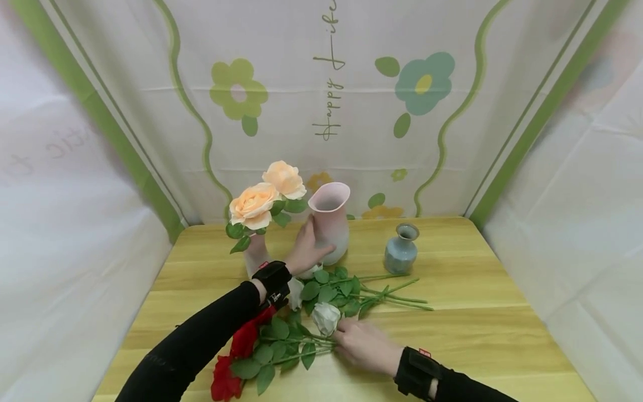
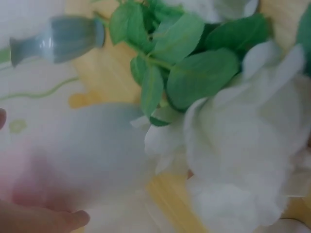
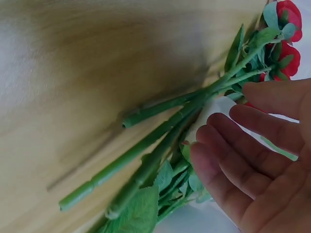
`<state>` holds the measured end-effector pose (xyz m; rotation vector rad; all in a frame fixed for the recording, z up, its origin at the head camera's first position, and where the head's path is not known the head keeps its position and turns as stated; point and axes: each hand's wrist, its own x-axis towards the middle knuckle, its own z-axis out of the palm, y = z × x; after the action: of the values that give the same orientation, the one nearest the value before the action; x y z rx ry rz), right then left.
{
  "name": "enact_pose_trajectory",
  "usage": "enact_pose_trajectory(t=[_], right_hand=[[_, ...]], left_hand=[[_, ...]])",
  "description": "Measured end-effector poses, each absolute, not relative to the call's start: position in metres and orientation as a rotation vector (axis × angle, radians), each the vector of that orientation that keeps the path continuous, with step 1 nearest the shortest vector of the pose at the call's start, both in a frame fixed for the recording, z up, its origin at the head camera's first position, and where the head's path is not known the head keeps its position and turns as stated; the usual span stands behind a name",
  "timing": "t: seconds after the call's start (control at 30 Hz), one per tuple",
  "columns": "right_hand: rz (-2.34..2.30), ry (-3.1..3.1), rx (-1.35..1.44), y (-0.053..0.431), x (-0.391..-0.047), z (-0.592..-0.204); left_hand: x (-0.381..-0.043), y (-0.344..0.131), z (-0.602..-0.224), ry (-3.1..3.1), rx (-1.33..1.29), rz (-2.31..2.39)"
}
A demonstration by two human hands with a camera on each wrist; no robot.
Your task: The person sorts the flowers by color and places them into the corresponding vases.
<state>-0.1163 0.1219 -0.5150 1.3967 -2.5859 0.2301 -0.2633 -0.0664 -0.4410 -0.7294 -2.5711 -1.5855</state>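
Observation:
My left hand (image 1: 307, 249) grips the side of a tall vase (image 1: 331, 229) that fades from pink to white. Its thumb and fingers spread around the vase body, and part of the vase (image 2: 92, 150) shows in the left wrist view. Close beside a white rose (image 1: 326, 318) is my right hand (image 1: 364, 345), near the stems of the red roses (image 1: 226, 377). In the right wrist view, the loosely bent fingers (image 3: 257, 145) hold nothing, and green stems (image 3: 146, 158) lie in front of them. White roses (image 2: 238, 136) with leaves lie below the vase.
Left of the gripped vase, another vase (image 1: 255, 254) holds peach roses (image 1: 253, 205). A small blue-grey vase (image 1: 401, 251) stands at the right. Green stems (image 1: 402, 298) point right across the wooden table (image 1: 477, 335). A printed cloth (image 1: 326, 156) hangs behind the table.

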Motion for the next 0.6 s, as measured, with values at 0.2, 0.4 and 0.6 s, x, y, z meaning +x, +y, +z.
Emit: enact_pose_trajectory(t=[0.2, 0.4, 0.6], right_hand=[[0.192, -2.634, 1.383, 0.117, -0.119, -0.526], [0.174, -2.626, 1.390, 0.113, -0.120, -0.533], [0.149, -2.645, 1.359, 0.106, -0.122, -0.532]], left_hand=[[-0.265, -0.061, -0.426, -2.374, -0.822, -1.767], [-0.261, -0.062, -0.416, -2.388, -0.807, -1.769], [-0.274, -0.058, -0.421, -2.346, -0.784, -1.786]])
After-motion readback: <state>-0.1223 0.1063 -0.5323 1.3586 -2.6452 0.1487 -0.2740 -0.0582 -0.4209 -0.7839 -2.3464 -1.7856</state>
